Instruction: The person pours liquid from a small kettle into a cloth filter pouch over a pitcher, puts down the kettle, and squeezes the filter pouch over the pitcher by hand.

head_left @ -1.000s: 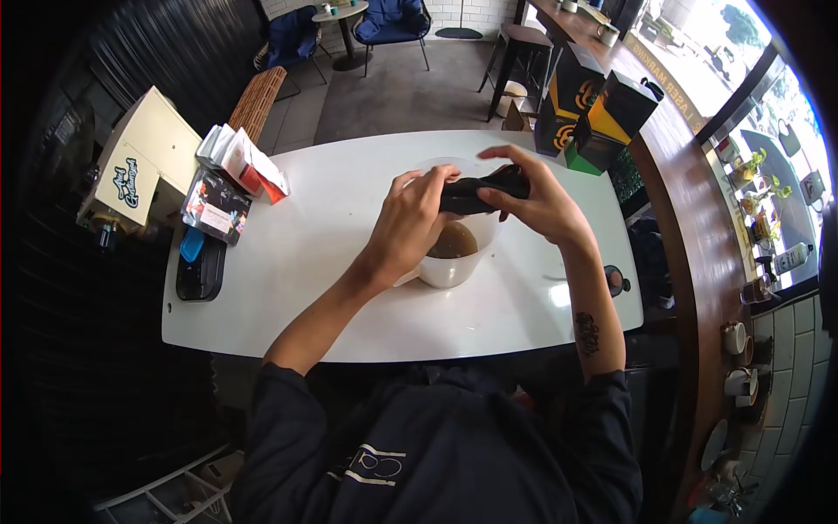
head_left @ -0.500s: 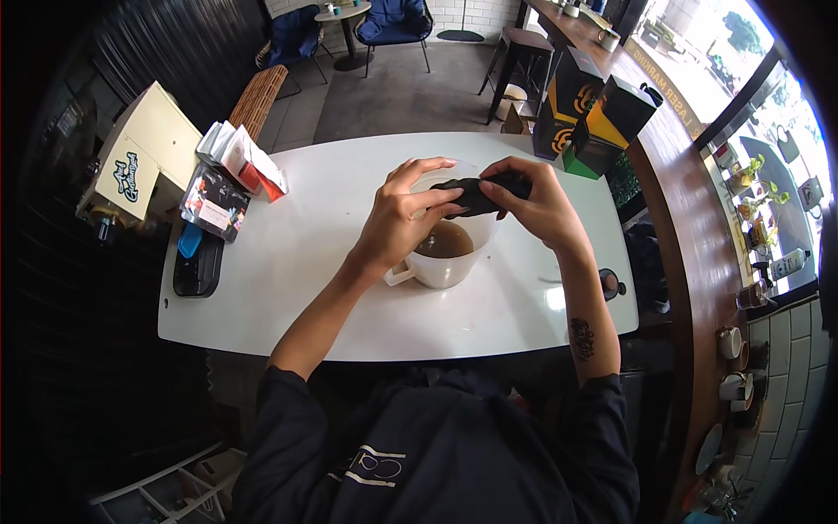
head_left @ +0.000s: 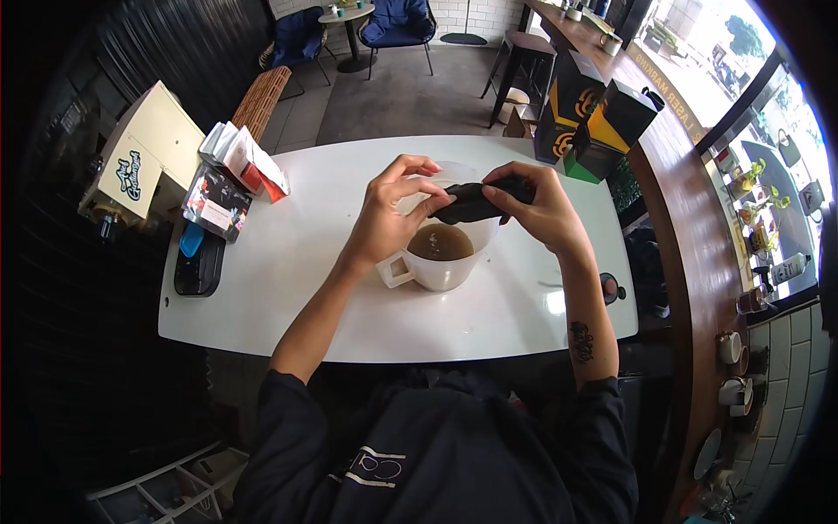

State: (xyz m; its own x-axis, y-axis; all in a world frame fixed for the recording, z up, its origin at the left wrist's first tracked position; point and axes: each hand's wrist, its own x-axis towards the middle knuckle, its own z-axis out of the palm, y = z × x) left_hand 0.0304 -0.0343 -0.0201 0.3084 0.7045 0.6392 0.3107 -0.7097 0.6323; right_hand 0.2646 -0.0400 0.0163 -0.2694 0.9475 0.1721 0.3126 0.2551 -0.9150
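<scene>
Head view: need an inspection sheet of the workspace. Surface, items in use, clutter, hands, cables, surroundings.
Surface: white table, glossy, a few small specks.
Items in use: black item, apparently held over the jug; exact type unclear. Translucent jug, upright, brown liquid inside.
Clutter: packets and black tray at left; dark boxes at far right.
Hands: left hand and right hand both grip the black item.
Cables: nothing seen.
Surroundings: blue chairs, stool, wooden counter.

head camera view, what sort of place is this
Probably a café or similar: there are cushioned chairs by a small round table, a stool beside a long wooden counter, and cups at the right.
</scene>
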